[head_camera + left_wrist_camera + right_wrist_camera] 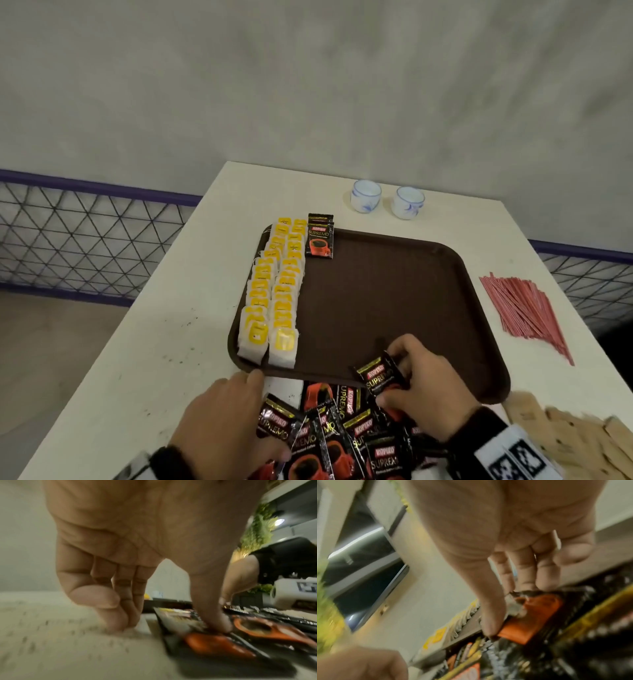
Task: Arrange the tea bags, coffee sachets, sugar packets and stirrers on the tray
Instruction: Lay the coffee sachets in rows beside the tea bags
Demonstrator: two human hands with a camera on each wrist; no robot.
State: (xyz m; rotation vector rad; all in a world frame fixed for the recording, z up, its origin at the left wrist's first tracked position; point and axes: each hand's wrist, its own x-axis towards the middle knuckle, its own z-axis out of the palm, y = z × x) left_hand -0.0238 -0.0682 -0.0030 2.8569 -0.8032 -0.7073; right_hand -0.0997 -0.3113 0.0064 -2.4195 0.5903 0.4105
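Note:
A brown tray [394, 308] lies on the white table [164, 342]. Two rows of yellow-tagged tea bags [274, 294] fill its left side, and a black coffee sachet [320, 240] lies at its far left corner. Loose coffee sachets [342, 442] are piled in front of the tray. My right hand [390, 373] [510, 608] pinches one coffee sachet [376, 375] [536, 615] over the tray's near rim. My left hand [253, 411] [168, 626] rests at the pile's left, thumb pressing on a sachet [214, 643], fingertips on the table.
Red stirrers [524, 311] lie in a heap right of the tray. Tan sugar packets [561, 442] sit at the near right. Two white-and-blue cups [365, 196] [409, 202] stand beyond the tray. A mesh railing [85, 240] runs past the table's left edge.

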